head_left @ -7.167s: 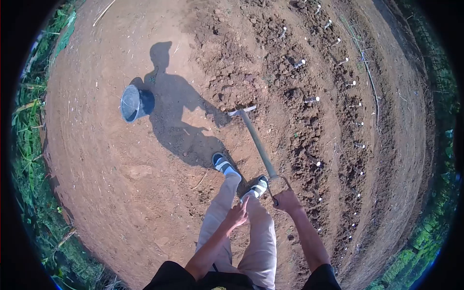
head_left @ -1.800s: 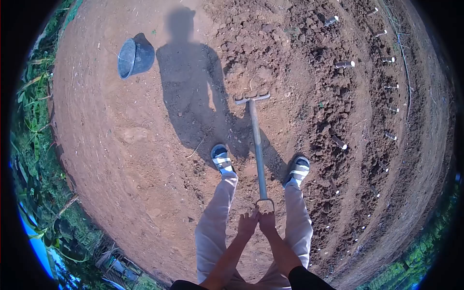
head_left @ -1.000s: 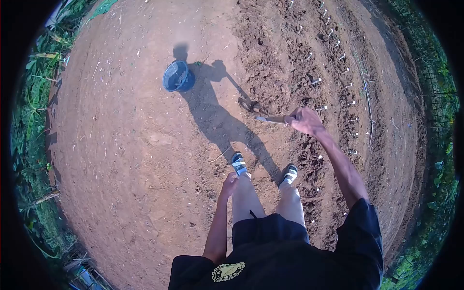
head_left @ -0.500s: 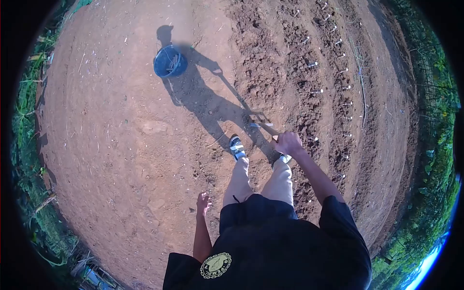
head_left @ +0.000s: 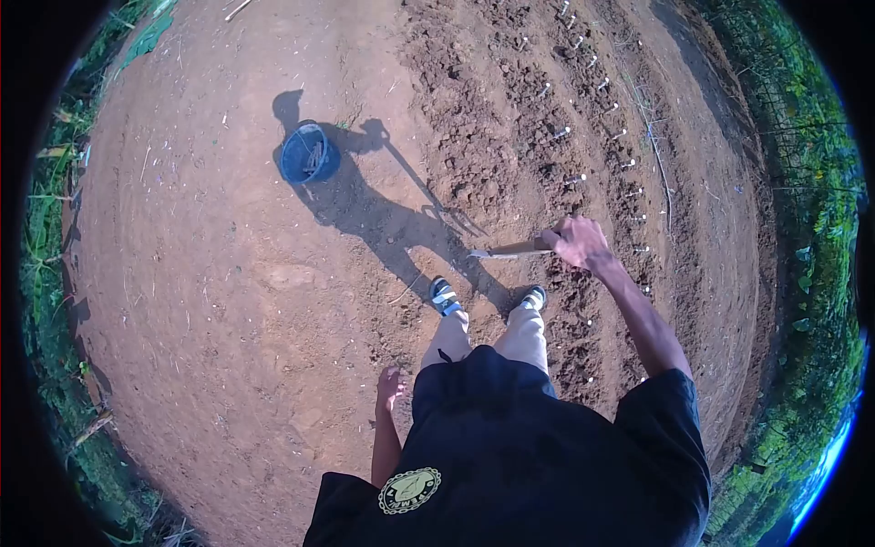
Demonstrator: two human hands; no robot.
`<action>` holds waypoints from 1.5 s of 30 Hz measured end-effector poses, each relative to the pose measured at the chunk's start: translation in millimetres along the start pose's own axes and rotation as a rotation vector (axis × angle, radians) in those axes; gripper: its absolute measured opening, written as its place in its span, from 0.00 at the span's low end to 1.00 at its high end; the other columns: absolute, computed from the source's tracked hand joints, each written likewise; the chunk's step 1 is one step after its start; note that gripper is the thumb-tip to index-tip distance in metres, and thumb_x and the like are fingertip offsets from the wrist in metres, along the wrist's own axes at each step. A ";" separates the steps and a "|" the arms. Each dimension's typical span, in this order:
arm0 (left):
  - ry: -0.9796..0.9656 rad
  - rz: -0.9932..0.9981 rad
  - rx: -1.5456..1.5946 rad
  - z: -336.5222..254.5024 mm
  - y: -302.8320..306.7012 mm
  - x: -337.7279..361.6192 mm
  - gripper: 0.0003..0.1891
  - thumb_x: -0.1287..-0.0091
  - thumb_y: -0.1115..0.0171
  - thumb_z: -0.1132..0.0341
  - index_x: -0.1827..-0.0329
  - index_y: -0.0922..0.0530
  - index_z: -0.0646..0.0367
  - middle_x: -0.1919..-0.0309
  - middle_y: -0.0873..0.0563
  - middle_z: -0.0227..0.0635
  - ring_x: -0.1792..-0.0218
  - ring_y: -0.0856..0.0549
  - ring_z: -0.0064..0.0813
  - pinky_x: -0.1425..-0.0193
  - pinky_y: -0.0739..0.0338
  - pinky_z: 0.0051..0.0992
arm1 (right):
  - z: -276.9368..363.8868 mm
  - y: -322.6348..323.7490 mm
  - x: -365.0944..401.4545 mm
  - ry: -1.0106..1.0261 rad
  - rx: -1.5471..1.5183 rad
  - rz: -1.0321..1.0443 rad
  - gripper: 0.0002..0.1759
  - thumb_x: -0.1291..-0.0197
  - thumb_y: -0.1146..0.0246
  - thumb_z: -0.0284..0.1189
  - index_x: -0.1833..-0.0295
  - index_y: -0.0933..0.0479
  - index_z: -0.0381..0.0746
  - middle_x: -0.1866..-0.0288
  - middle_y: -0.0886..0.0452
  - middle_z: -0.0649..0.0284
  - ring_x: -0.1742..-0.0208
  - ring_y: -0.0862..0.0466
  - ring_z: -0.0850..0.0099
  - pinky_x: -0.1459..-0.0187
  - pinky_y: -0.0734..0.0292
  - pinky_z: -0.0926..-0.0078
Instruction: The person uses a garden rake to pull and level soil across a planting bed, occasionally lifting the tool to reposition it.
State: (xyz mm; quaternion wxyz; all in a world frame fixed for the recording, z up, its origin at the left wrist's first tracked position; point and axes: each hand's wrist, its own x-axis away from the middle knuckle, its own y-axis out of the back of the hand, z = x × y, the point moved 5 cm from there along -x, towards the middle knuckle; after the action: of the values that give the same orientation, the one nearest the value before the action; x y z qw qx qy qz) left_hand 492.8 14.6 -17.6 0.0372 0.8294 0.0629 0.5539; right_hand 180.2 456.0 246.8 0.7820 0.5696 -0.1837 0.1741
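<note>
My right hand (head_left: 580, 242) is closed around the grip of a garden fork (head_left: 518, 249), held out over the edge of the dug soil. The fork's handle points left, with its metal end near the ground; its tines show plainly only in the shadow. My left hand (head_left: 392, 387) hangs by my side, fingers loosely apart, with nothing in it. A blue bucket (head_left: 296, 162) stands on the ground ahead to the left, with several thin stick-like pieces inside.
Loosened soil (head_left: 474, 146) runs in rows on the right. Several small white-topped markers (head_left: 574, 179) stand along these rows. A long thin stalk (head_left: 658, 155) lies farther right. My sandalled feet (head_left: 445, 296) are on the bare earth, and greenery borders both sides.
My right hand has risen and moved right with the fork, which has swung to nearly level. The bucket appears slightly lower and further left in view. My left hand stays at my side.
</note>
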 end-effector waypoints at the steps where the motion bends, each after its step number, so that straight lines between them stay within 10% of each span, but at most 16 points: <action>1: -0.048 0.007 -0.030 -12.4 0.4 -7.1 0.11 0.36 0.50 0.65 0.51 0.31 0.54 0.66 0.21 0.35 0.72 0.19 0.27 0.75 0.27 0.26 | 8.7 20.1 7.2 -0.002 0.006 -0.008 0.22 0.46 0.53 0.43 0.73 0.21 0.37 0.93 0.38 0.73 0.93 0.46 0.82 0.94 0.48 0.75; 3: -0.103 0.052 -0.089 -31.5 -0.4 -10.9 0.17 0.37 0.51 0.60 0.45 0.32 0.51 0.56 0.20 0.39 0.63 0.18 0.34 0.62 0.25 0.35 | 24.8 34.7 21.6 -0.003 0.042 0.075 0.24 0.43 0.53 0.43 0.73 0.22 0.35 0.93 0.37 0.72 0.92 0.44 0.82 0.93 0.46 0.75; 12: -0.162 -0.041 -0.150 -40.0 14.8 8.6 0.22 0.38 0.50 0.60 0.40 0.37 0.50 0.54 0.21 0.41 0.65 0.18 0.35 0.63 0.24 0.36 | -8.1 -83.8 -97.9 0.032 0.353 0.156 0.37 0.40 0.60 0.57 0.64 0.21 0.35 0.68 0.20 0.50 0.64 0.19 0.64 0.61 0.26 0.69; 19: 0.103 -0.121 -0.054 29.2 39.8 -1.2 0.18 0.36 0.48 0.63 0.43 0.35 0.49 0.57 0.20 0.37 0.74 0.17 0.32 0.72 0.22 0.34 | 3.6 -73.9 -109.8 0.007 0.318 0.193 0.35 0.39 0.61 0.55 0.62 0.21 0.35 0.63 0.20 0.50 0.61 0.19 0.63 0.61 0.26 0.67; 29: -0.224 -0.005 -0.209 -78.0 3.1 -43.8 0.19 0.38 0.49 0.64 0.42 0.35 0.51 0.62 0.21 0.39 0.71 0.17 0.30 0.74 0.24 0.26 | 2.7 -78.8 -54.6 -0.044 0.255 0.376 0.35 0.39 0.64 0.54 0.47 0.28 0.36 0.53 0.22 0.50 0.51 0.22 0.62 0.50 0.31 0.64; 45: -0.002 0.011 -0.310 -109.6 -22.1 -51.6 0.17 0.39 0.48 0.63 0.47 0.33 0.53 0.61 0.19 0.39 0.71 0.17 0.33 0.73 0.23 0.29 | -30.0 -135.4 -22.6 0.045 0.114 0.231 0.27 0.46 0.53 0.51 0.65 0.20 0.39 0.65 0.20 0.48 0.59 0.19 0.56 0.55 0.27 0.62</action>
State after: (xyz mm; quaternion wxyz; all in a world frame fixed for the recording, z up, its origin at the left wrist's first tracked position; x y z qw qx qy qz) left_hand 370.7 28.1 -25.6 0.1621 0.8145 -0.0279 0.5563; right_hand 228.3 443.9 115.3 0.7271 0.5841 -0.2202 0.2857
